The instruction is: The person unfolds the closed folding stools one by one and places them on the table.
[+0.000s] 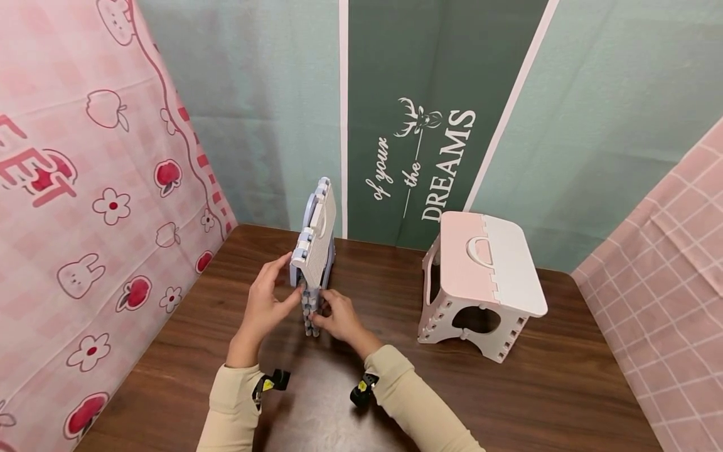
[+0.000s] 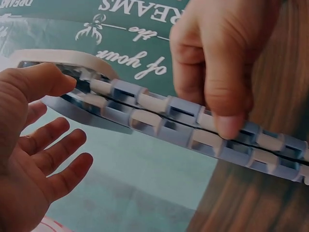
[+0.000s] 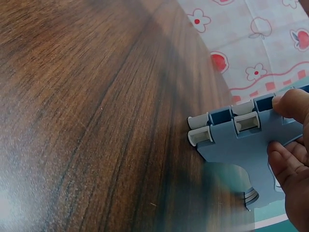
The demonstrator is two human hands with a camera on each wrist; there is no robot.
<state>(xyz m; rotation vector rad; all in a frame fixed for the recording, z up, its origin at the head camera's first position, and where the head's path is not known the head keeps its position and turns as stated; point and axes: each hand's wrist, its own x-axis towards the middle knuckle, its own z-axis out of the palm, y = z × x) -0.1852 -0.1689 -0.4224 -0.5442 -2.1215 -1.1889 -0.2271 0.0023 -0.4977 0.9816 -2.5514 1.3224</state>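
A blue-and-white folding stool [image 1: 316,242] stands on edge, its panels folded nearly flat together. My left hand [image 1: 265,301] holds its near upper end on the left side. In the left wrist view, the thumb of the left hand [image 2: 29,140] lies at the gap between the panels, while several fingers spread loosely behind the blue one. Lower down, my right hand [image 1: 341,320] pinches the toothed leg edges. Right-wrist footage has the right hand [image 3: 294,140] with its thumb on that edge and fingertips against the blue side panel [image 3: 227,147].
On the right, a pink-and-white folding stool [image 1: 486,263] stands unfolded on the brown wooden table [image 1: 373,263]. Printed pink cloths hang at the left [image 1: 113,251] and right. A green curtain [image 1: 440,56] with lettering hangs behind the table.
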